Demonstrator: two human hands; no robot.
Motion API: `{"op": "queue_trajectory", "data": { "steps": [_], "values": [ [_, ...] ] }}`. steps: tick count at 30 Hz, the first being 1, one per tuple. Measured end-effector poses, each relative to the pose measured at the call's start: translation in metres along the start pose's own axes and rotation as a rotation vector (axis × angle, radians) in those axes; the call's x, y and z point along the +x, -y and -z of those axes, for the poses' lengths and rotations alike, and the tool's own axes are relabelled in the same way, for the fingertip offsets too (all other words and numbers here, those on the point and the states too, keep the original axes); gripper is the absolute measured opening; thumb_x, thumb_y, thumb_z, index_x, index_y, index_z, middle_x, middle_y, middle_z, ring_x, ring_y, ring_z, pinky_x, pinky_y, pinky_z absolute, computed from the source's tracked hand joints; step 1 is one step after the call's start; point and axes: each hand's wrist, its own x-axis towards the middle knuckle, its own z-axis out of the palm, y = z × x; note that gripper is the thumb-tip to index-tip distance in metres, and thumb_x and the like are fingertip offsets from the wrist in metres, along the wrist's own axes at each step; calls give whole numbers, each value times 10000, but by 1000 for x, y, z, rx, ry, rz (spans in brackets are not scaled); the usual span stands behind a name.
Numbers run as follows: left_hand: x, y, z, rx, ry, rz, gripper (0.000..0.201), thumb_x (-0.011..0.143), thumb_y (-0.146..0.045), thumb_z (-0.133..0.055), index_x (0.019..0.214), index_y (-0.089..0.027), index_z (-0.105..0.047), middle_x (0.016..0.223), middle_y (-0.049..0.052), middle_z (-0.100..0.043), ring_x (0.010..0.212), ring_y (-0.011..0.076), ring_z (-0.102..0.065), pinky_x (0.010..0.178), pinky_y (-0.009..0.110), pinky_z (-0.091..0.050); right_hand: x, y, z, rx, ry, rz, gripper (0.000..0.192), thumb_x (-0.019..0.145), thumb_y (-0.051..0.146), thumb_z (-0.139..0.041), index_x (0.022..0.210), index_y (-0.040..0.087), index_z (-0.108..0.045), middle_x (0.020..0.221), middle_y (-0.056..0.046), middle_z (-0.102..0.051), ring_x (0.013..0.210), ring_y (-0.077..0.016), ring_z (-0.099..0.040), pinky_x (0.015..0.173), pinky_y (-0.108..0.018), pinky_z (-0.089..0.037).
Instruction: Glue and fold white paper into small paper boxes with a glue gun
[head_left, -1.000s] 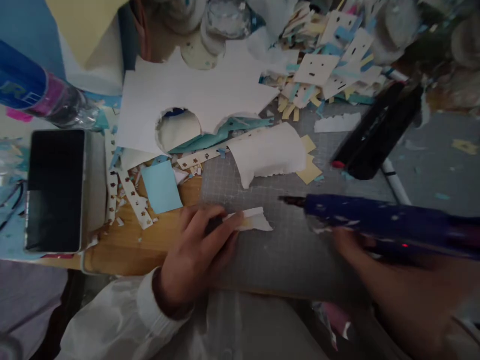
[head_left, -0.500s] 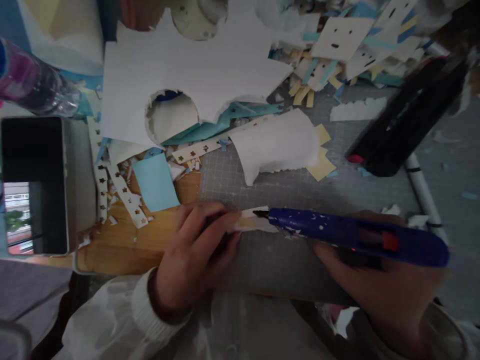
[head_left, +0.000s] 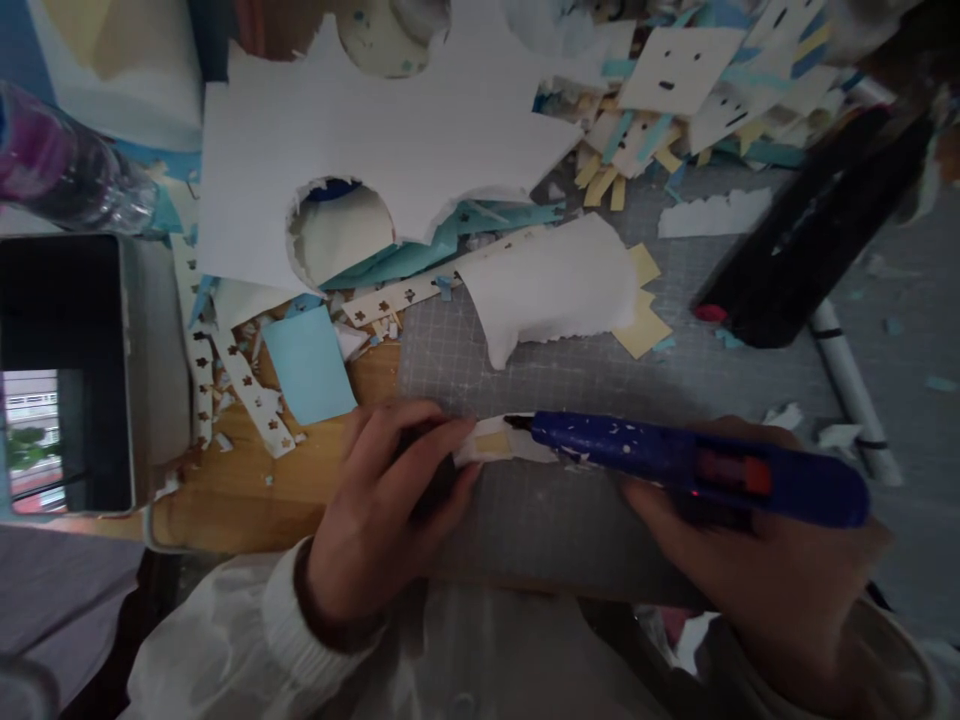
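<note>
Honestly, the sketchy bit here is how close the glue gun (head_left: 690,470) nozzle sits to the fingertips (head_left: 457,440) pinning the paper strip (head_left: 499,445). If glue oozes past the edge of that little strip, my guess is it lands on skin or sticks the strip to the cutting mat (head_left: 570,380), and a strip held only at one end could skid or curl when the nozzle pushes on it. The left hand (head_left: 390,510) is mostly closed, fingers bent and pressed down on the strip's left end, pinching it flat against the mat near the front edge of the bench (head_left: 247,490). The right hand (head_left: 750,570) is wrapped tight around the gun's grip, barrel lying level and pointing left, tip right at or touching the strip; can't tell if the trigger is squeezed. Behind it there's a white sheet (head_left: 390,140) with a round hole, a blue card (head_left: 307,365) and loads of scraps.
</note>
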Motion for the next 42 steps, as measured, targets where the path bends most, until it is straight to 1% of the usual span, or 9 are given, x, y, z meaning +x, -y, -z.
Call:
{"op": "queue_trajectory", "data": {
  "steps": [6, 11, 15, 24, 28, 31, 35, 38, 42],
  "values": [
    [0, 1, 0, -13, 2, -5, 250, 815, -119, -653, 1062, -146, -633, 1004, 79, -594, 923, 196, -578, 833, 362, -455, 0, -3, -1, -9, -46, 45, 275, 732, 434, -682, 860, 221, -563, 642, 22, -627, 540, -165, -589, 484, -279, -362],
    [0, 2, 0, -21, -9, -15, 253, 819, -128, -652, 1066, -173, -627, 1001, 69, -598, 913, 194, -583, 807, 366, -466, 1, 2, -1, 30, -11, -5, 220, 804, 441, -614, 838, 238, -538, 641, 14, -627, 578, -179, -612, 518, -292, -393],
    [-1, 2, 1, -22, -5, 1, 252, 840, -153, -633, 1084, -212, -619, 1010, 67, -601, 915, 202, -581, 802, 390, -475, 2, 3, -2, 26, -7, 14, 202, 799, 421, -625, 846, 247, -535, 656, 12, -635, 589, -181, -618, 516, -296, -388],
    [-1, 2, -2, -29, -34, -14, 226, 807, -120, -666, 1031, -146, -659, 997, 80, -607, 912, 192, -578, 815, 361, -461, 3, 2, -3, 6, -26, 40, 216, 777, 432, -631, 830, 233, -568, 656, -4, -635, 589, -188, -604, 516, -292, -374],
    [-1, 3, -2, -37, -46, -20, 220, 811, -121, -659, 1029, -148, -662, 1002, 81, -609, 919, 195, -578, 828, 364, -456, 4, 4, -3, -9, -26, 29, 190, 768, 400, -622, 805, 218, -584, 609, -10, -623, 546, -188, -591, 486, -280, -350],
    [-2, 3, -1, -45, -60, -38, 212, 812, -122, -661, 1022, -143, -665, 1000, 87, -612, 915, 199, -579, 826, 368, -454, 5, 4, -4, -34, -55, 38, 213, 760, 418, -600, 778, 206, -587, 581, -15, -617, 495, -192, -576, 463, -273, -339],
    [-3, 4, -1, -55, -80, -57, 225, 807, -115, -669, 1030, -139, -662, 1000, 90, -616, 913, 199, -574, 821, 368, -454, 5, 4, -5, -73, -79, 64, 255, 769, 422, -555, 819, 179, -613, 558, -33, -615, 446, -199, -546, 446, -278, -330],
    [-2, 4, -2, -59, -82, -61, 231, 813, -117, -663, 1042, -154, -657, 1003, 84, -614, 913, 198, -572, 816, 370, -462, 4, 4, -6, -78, -74, 62, 272, 784, 415, -527, 846, 169, -624, 527, -30, -589, 442, -202, -535, 438, -277, -320],
    [-2, 5, -3, -61, -91, -70, 228, 818, -123, -655, 1038, -183, -654, 1006, 76, -618, 911, 204, -581, 810, 383, -471, 2, 5, -7, -76, -107, 62, 243, 790, 402, -517, 807, 177, -606, 546, -38, -594, 467, -208, -547, 451, -286, -342]
  ]
}}
